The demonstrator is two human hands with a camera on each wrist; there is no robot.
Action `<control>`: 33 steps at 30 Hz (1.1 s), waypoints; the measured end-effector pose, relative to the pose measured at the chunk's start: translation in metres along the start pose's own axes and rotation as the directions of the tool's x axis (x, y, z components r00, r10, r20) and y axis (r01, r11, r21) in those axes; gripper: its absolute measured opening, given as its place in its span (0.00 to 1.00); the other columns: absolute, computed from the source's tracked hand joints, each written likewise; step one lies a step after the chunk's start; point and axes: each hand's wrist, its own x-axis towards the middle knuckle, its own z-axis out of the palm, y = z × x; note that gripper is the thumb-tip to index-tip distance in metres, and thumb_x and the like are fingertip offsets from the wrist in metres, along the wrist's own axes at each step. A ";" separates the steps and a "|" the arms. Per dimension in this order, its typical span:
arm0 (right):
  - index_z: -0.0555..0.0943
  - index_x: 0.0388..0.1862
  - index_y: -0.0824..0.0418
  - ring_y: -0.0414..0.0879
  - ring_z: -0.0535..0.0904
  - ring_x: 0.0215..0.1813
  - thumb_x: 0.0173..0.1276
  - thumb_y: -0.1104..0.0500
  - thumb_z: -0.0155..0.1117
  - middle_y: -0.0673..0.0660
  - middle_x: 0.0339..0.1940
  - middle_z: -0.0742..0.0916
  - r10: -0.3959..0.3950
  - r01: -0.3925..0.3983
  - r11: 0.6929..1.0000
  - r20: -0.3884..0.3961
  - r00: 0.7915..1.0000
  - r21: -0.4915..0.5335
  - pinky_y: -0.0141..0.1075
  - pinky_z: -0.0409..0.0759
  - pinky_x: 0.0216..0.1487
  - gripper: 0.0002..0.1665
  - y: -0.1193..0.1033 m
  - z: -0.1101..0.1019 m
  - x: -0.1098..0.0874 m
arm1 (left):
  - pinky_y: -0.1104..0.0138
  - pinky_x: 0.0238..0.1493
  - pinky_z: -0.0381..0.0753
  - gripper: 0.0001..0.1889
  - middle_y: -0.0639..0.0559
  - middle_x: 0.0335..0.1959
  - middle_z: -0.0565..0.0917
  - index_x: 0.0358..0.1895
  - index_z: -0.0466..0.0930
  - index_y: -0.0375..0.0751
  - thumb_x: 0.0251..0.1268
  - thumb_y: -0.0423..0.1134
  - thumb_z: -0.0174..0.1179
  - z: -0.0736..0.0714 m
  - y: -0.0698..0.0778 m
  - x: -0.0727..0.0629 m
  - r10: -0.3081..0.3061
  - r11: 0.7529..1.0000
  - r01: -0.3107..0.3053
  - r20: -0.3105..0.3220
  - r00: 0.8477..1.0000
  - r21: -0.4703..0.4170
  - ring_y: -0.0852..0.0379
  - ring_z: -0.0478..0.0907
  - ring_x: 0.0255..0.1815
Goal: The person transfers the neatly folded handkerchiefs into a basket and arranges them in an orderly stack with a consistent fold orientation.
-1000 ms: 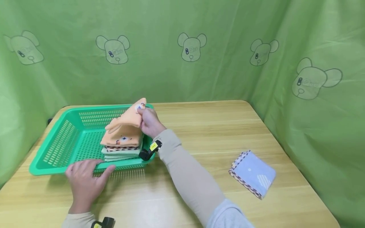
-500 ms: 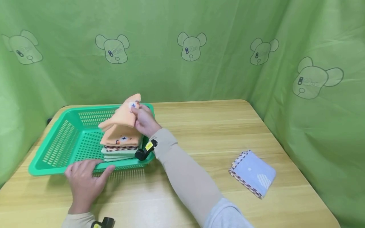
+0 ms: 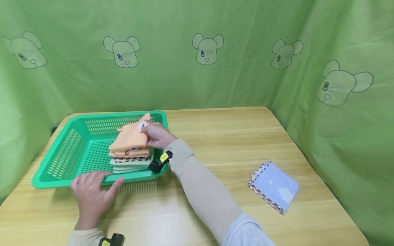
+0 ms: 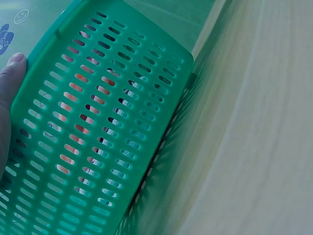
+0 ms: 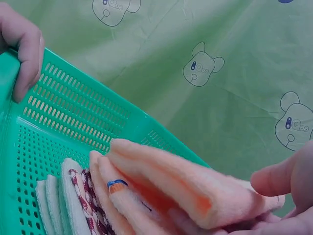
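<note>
My right hand pinches one edge of a folded peach towel between thumb and fingers. The towel's near edge lies on a stack in the green plastic basket, while the corner by my thumb is raised. Under it are another peach towel, a layer with dark checked trim and several pale green towels. My left hand grips the basket's near rim; its fingers curl over the edge in the right wrist view, with the thumb outside. Through the slots in the left wrist view, the stack shows in part.
A folded blue towel with checked trim lies on the wooden table at the right, apart from both hands. The basket stands at the table's left side. Green curtains with bear-head drawings hang behind and at the sides.
The peach towel in my right hand first shifted left, then came down so its near part now lies on the stack. My left hand stays on the basket rim.
</note>
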 end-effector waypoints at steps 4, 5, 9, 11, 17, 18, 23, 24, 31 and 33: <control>0.62 0.70 0.71 0.57 0.76 0.60 0.74 0.70 0.47 0.63 0.48 0.81 0.007 -0.007 1.000 -0.010 1.000 -0.013 0.48 0.76 0.56 0.26 0.000 0.001 -0.001 | 0.39 0.49 0.54 0.43 0.36 0.31 0.83 0.30 0.81 0.34 0.56 0.78 0.46 0.000 0.000 0.000 0.001 1.000 -0.001 0.003 1.000 -0.001 0.35 0.72 0.35; 0.62 0.70 0.71 0.57 0.76 0.60 0.74 0.70 0.47 0.63 0.48 0.81 0.008 -0.008 1.000 -0.013 1.000 -0.016 0.48 0.76 0.56 0.26 0.000 0.001 -0.002 | 0.39 0.49 0.54 0.43 0.36 0.31 0.83 0.30 0.81 0.34 0.56 0.78 0.46 0.000 0.000 0.000 0.004 1.000 -0.004 0.000 1.000 0.001 0.35 0.72 0.35; 0.62 0.70 0.70 0.57 0.77 0.59 0.73 0.71 0.47 0.62 0.47 0.81 0.004 -0.005 0.999 -0.031 1.000 -0.033 0.48 0.76 0.55 0.26 0.000 0.001 -0.002 | 0.38 0.49 0.54 0.43 0.36 0.30 0.83 0.30 0.81 0.34 0.56 0.78 0.46 0.001 -0.001 0.000 0.010 1.000 -0.010 -0.010 1.000 0.001 0.35 0.72 0.35; 0.61 0.70 0.70 0.57 0.78 0.57 0.73 0.71 0.47 0.62 0.46 0.80 0.003 -0.004 0.999 -0.034 0.999 -0.035 0.48 0.77 0.54 0.26 0.001 0.001 -0.001 | 0.38 0.49 0.54 0.43 0.36 0.30 0.83 0.30 0.81 0.34 0.56 0.78 0.46 0.002 -0.001 0.000 0.014 1.000 -0.014 -0.017 1.000 0.001 0.35 0.72 0.35; 0.63 0.65 0.69 0.55 0.78 0.54 0.75 0.68 0.47 0.61 0.45 0.78 0.000 0.000 1.000 -0.037 0.999 -0.015 0.46 0.77 0.55 0.22 0.001 0.001 0.000 | 0.38 0.49 0.54 0.43 0.36 0.30 0.83 0.29 0.81 0.34 0.56 0.78 0.46 0.002 -0.002 -0.001 0.012 1.000 -0.012 -0.019 1.000 0.004 0.36 0.72 0.35; 0.63 0.65 0.69 0.55 0.77 0.55 0.75 0.67 0.47 0.61 0.46 0.78 -0.005 0.004 1.000 -0.040 0.999 -0.022 0.45 0.76 0.55 0.21 0.000 0.002 -0.001 | 0.39 0.49 0.54 0.43 0.36 0.30 0.83 0.29 0.81 0.34 0.56 0.78 0.46 0.002 -0.002 -0.001 0.012 1.000 -0.012 -0.019 1.000 0.004 0.35 0.72 0.35; 0.65 0.64 0.70 0.54 0.74 0.59 0.76 0.65 0.48 0.61 0.55 0.76 -0.042 0.036 0.995 -0.067 0.997 -0.089 0.45 0.71 0.61 0.20 -0.001 0.003 -0.004 | 0.39 0.49 0.54 0.44 0.36 0.30 0.83 0.30 0.81 0.33 0.56 0.78 0.46 0.001 -0.002 0.000 0.011 1.000 -0.011 -0.017 1.000 0.004 0.35 0.72 0.35; 0.65 0.64 0.69 0.54 0.74 0.60 0.76 0.65 0.48 0.61 0.56 0.76 -0.051 0.043 0.993 -0.071 0.996 -0.109 0.45 0.71 0.62 0.21 -0.001 0.003 -0.004 | 0.39 0.49 0.54 0.43 0.36 0.30 0.83 0.30 0.81 0.33 0.56 0.78 0.46 0.001 -0.002 0.000 0.009 1.000 -0.009 -0.014 1.000 0.004 0.35 0.72 0.35; 0.69 0.62 0.68 0.53 0.74 0.59 0.76 0.62 0.50 0.61 0.58 0.77 -0.106 0.082 0.978 -0.117 0.988 -0.190 0.44 0.70 0.62 0.19 -0.001 0.003 -0.007 | 0.39 0.50 0.54 0.43 0.36 0.31 0.83 0.30 0.81 0.34 0.56 0.78 0.46 0.001 -0.001 0.000 0.006 1.000 -0.006 -0.008 1.000 0.000 0.36 0.73 0.36; 0.69 0.62 0.69 0.53 0.74 0.58 0.76 0.62 0.50 0.61 0.58 0.78 -0.106 0.080 0.978 -0.124 0.987 -0.195 0.44 0.70 0.62 0.20 -0.001 0.004 -0.007 | 0.40 0.50 0.54 0.43 0.36 0.31 0.83 0.30 0.81 0.34 0.56 0.78 0.46 0.001 -0.001 0.000 0.007 1.000 -0.007 -0.011 1.000 0.000 0.36 0.73 0.35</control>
